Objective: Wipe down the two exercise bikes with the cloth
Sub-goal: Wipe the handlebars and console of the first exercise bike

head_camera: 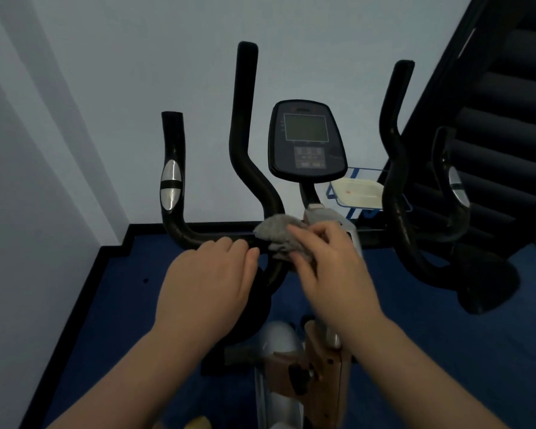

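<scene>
An exercise bike stands right in front of me, with black handlebars [245, 125] and a dark console [305, 140] on a post. A grey cloth [277, 232] is bunched over the crossbar at the middle of the handlebars. My right hand [331, 267] grips the cloth and holds it against the bar. My left hand [211, 280] grips the crossbar just left of the cloth, fingers curled over it. The bike's silver and tan frame [294, 366] shows below my wrists.
A pale wall rises behind the bike and a corner of it juts in at the left. The floor [130, 320] is dark blue. A white tub in a blue rack [358, 193] sits behind the right handlebar. A dark staircase [502, 103] climbs at the right.
</scene>
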A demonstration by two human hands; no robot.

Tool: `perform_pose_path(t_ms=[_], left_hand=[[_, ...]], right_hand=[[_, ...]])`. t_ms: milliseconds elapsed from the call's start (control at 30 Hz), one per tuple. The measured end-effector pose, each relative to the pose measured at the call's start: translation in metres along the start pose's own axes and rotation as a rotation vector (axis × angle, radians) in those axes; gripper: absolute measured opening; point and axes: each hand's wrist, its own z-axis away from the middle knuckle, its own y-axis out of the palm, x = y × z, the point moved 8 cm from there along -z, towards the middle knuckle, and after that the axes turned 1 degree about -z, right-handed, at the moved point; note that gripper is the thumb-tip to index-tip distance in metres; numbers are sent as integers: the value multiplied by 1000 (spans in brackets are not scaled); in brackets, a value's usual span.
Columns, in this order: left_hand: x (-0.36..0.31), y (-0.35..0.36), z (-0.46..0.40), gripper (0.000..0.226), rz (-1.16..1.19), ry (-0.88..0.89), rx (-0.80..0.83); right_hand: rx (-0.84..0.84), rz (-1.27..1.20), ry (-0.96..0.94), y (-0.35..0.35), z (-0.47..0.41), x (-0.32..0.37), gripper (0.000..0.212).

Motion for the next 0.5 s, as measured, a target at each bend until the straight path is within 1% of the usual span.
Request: perform_pose_path(t_ms=[67,133,167,233,300,333,400,500], left_hand=[[0,0,0,32,-6,3,-12],[-1,0,0,32,-6,13,-16],[-1,-1,1,33,0,8,-16],[-1,-1,1,34,2,6,-16],[-1,-1,2,33,13,12,-17],[-1,-1,2,32,20,11,-20],[0,0,1,32,17,10,-25],[0,-1,0,34,17,12,-24]], right_hand=[[1,186,-25,-6,-17,-9,30],[27,324,12,-3,-35,-11,27],[34,343,35,1,-39,-8,27],[49,306,80,8,-34,-2,23],[29,254,37,5,-18,2,15],[29,248,10,-1,-12,-1,14],[31,287,-12,-8,-18,-12,16],[11,329,57,-3,-43,-18,21]])
